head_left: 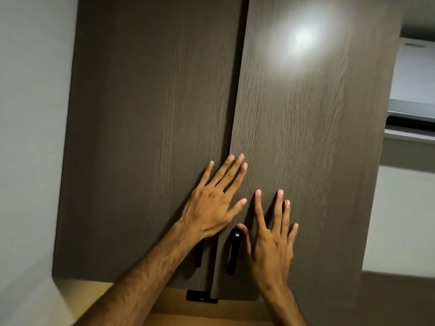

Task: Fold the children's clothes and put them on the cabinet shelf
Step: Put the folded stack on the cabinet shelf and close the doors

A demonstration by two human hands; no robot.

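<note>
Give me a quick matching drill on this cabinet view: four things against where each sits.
1. left hand
2. right hand
3. light glare
4. air conditioner

A. upper part of the right door
B. flat on the right door, thumb by the black handle
C. far right, beyond the cabinet
D. spread across the seam between the two doors

Pairs: 1-D, 2-B, 3-A, 4-C

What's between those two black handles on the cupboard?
In the head view, only the dark seam where the two doors meet runs between the left handle and right handle.
</note>
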